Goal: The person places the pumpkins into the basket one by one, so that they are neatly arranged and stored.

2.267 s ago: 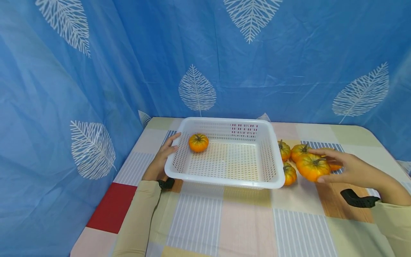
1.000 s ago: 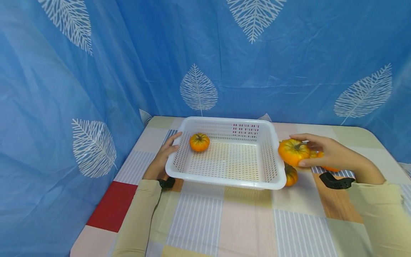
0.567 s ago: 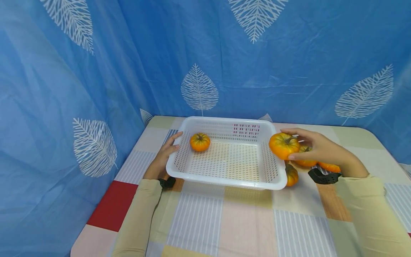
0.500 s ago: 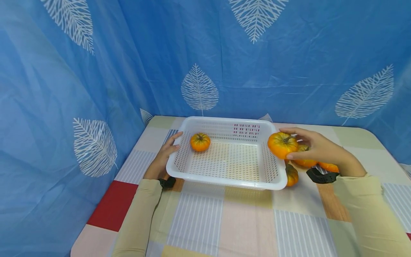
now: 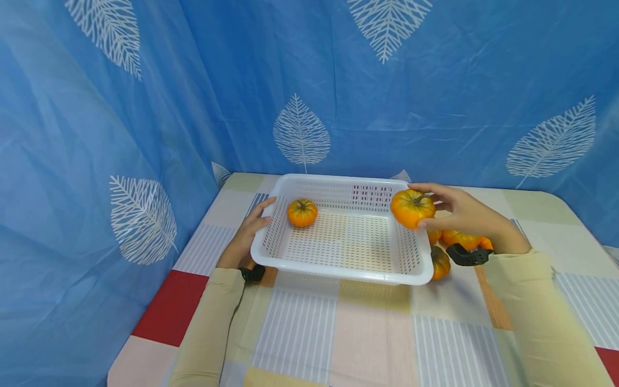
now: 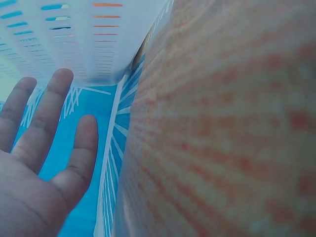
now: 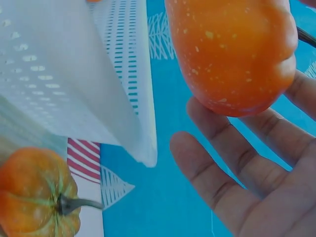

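A small orange pumpkin point(image 5: 411, 208) with a dark stem is in my right hand point(image 5: 456, 215). Thumb and fingers grip its sides, and in the head view it overlaps the right rim of a white perforated plastic basket point(image 5: 333, 271). The right wrist view shows the underside of the held pumpkin point(image 7: 232, 59) above two lower fingers. Inside the basket, at its back left, sits another small pumpkin point(image 5: 302, 213). My left hand point(image 5: 246, 231) is at the basket's left end, its fingers extended at the rim; in the left wrist view the fingers point(image 6: 42, 123) look straight.
Several more pumpkins lie right of the basket, one of them a green-tinged pumpkin point(image 5: 440, 263) close to its front corner, others partly hidden by my right arm. A patchwork-patterned tablecloth point(image 5: 372, 338) covers the table. Behind it hangs a blue curtain point(image 5: 425, 80) with white leaves.
My right hand has carried the pumpkin leftward from the pile on the right and up to the basket's right rim. My left hand and the basket have stayed in place.
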A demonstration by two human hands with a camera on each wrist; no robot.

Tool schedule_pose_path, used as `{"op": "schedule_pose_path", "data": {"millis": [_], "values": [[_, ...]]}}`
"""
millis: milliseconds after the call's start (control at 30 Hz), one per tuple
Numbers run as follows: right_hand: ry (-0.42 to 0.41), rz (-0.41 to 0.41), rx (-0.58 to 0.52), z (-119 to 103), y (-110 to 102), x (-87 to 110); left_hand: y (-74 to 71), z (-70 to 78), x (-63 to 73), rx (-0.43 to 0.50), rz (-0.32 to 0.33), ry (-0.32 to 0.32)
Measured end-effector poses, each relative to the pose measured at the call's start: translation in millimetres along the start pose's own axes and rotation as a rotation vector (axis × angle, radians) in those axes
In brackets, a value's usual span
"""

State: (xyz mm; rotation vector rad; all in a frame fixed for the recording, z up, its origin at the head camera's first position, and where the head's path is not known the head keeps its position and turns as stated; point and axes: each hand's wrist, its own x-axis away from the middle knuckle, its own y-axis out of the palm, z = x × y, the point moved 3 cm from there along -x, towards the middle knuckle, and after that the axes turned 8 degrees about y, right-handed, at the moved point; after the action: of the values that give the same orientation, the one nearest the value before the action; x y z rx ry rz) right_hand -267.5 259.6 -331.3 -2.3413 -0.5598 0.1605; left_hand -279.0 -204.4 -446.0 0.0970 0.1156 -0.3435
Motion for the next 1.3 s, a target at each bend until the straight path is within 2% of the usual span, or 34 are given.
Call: {"op": "schedule_pose_path", "data": {"millis": [233,400,600,800,1067,1167,1300], "values": [[0.018,-0.033,-0.018,-9,4,-13.9,-0.8,-0.1,-1.3,-0.011,-0.018,0.030],[-0.001,-0.057,-0.019,-14,8,-25.9,-0.8,-0.2,-1.2,-0.017,-0.034,0.058],[-0.003,-0.091,-0.031,-19,14,-40.4,-0.4,0.3,-0.5,-0.017,-0.010,0.036],[0.016,-0.114,-0.022,-24,21,-52.9,1.7,0.3,-0.5,0.005,-0.013,0.020],[0.015,-0.140,-0.046,-29,31,-67.3,-1.7,-1.4,-2.5,-0.038,-0.035,0.049],[0.013,-0.157,-0.055,-32,35,-71.9,-2.2,-2.3,-2.5,-0.025,-0.030,0.038],[0.008,-0.168,-0.059,-34,40,-79.5,-2.9,-2.4,-4.0,-0.016,-0.051,0.071]]}}
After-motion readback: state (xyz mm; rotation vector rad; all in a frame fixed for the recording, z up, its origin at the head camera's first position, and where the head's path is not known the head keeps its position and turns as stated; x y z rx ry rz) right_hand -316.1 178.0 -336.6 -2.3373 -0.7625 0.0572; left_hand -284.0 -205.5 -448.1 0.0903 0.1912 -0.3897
